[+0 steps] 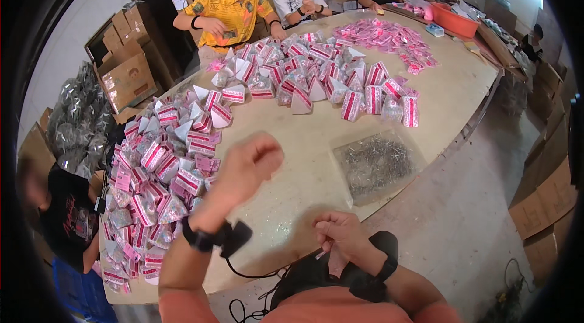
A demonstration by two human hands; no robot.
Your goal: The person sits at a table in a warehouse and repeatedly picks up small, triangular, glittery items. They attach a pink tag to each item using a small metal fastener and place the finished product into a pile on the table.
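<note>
My left hand (252, 162) is raised over the bare middle of the table (292, 165), to the right of a long heap of packages (161, 171). Its fingers look curled, but motion smears them, and nothing shows in them. Lower right, at the table's near edge, my right hand (342, 235) is closed in a pinch. A small pale bit (320, 255) peeks out below its fingers, too small to name. Beyond that hand, a shallow clear tray (389, 195) holds many thin metal pins (374, 162). The packages are wedge-shaped, in clear film with pink-and-white bands.
More wedge packages (298, 73) cover the table's far side, beside a spread of flat pink packets (389, 40). An orange basin (453, 20) stands far right. Co-workers sit or stand around the table, one in a yellow shirt (228, 16). Cardboard boxes (128, 76) are stacked behind.
</note>
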